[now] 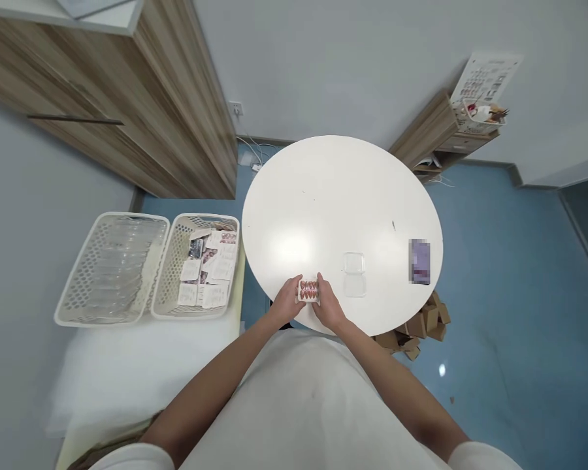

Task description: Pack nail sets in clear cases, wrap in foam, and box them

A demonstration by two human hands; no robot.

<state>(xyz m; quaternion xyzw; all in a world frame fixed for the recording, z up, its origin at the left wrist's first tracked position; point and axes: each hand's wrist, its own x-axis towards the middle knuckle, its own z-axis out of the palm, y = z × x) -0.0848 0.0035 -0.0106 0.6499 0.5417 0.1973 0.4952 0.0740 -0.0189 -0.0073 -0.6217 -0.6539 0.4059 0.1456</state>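
A small set of press-on nails [308, 290], red and pointed in two rows on a pale backing, is held at the front edge of the white round table [333, 189]. My left hand [287, 300] grips its left side, and my right hand [328, 304] has closed on its right side. Just right of my hands lies a clear plastic case [355, 274], hinged open and flat on the tabletop. I see nothing inside it.
At the left stand two white baskets, one with stacked clear plastic cases [122, 261], the other with packaged sets and white cards [203, 281]. A purple blurred item [420, 262] lies on the table's right side. Cardboard boxes [421, 323] sit on the floor below.
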